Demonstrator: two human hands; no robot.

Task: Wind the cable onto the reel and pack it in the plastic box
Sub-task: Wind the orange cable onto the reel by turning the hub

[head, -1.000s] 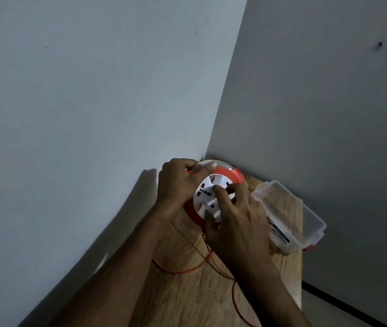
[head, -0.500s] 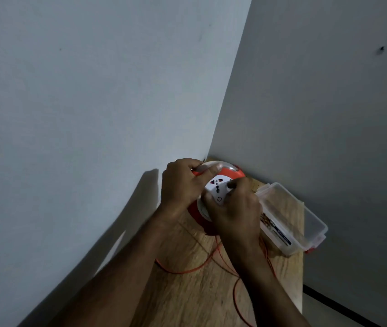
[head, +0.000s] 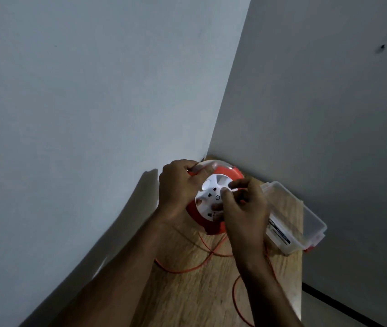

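Note:
An orange cable reel point(head: 230, 173) with a white socket hub point(head: 211, 192) stands tilted on the wooden table point(head: 194, 293) in the wall corner. My left hand point(head: 178, 187) grips the reel's upper left rim. My right hand point(head: 244, 208) lies over the hub's right side, its fingers curled on the white face and pinching the thin orange cable point(head: 180, 270). Loose cable loops run over the table toward the near edge. A clear plastic box point(head: 305, 223) lies open to the right of the reel, close behind my right hand.
Two grey walls meet right behind the reel. The table's right edge point(head: 302, 274) drops off past the box, with a dark floor strip beyond it. The box has a red latch at its near end.
My right hand has circled round the white hub, from its lower part up to its right side, and the hub has turned. The left hand has kept its hold on the rim.

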